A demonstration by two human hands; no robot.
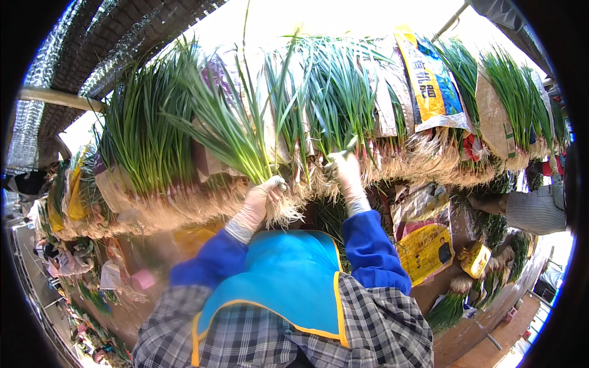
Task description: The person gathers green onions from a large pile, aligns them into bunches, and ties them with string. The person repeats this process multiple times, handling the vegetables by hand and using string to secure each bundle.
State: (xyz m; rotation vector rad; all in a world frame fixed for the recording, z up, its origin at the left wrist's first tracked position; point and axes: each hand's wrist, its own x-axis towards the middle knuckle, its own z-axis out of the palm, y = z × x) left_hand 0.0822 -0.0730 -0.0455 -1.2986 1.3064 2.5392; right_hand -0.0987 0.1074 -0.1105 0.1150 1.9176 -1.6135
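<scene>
My left hand (264, 200), in a pale thin glove, is closed around a bunch of spring onions (244, 152). Its green leaves fan up and to the left, and the whitish roots (283, 212) hang below my fist. My right hand (347, 172), gloved the same way, is at the lower stems of the spring onions standing in a row (338, 101) in front of me. Its fingertips look stained dark green. Whether its fingers grip any stems is hard to make out.
Dense spring onions (152, 133) stand to the left, roots towards me. Woven sacks (425, 83) lie among the row. Below right are a yellow printed bag (423, 253) and bundled onions (448, 303). Another person's striped sleeve (536, 209) shows at right. A pole (60, 98) crosses upper left.
</scene>
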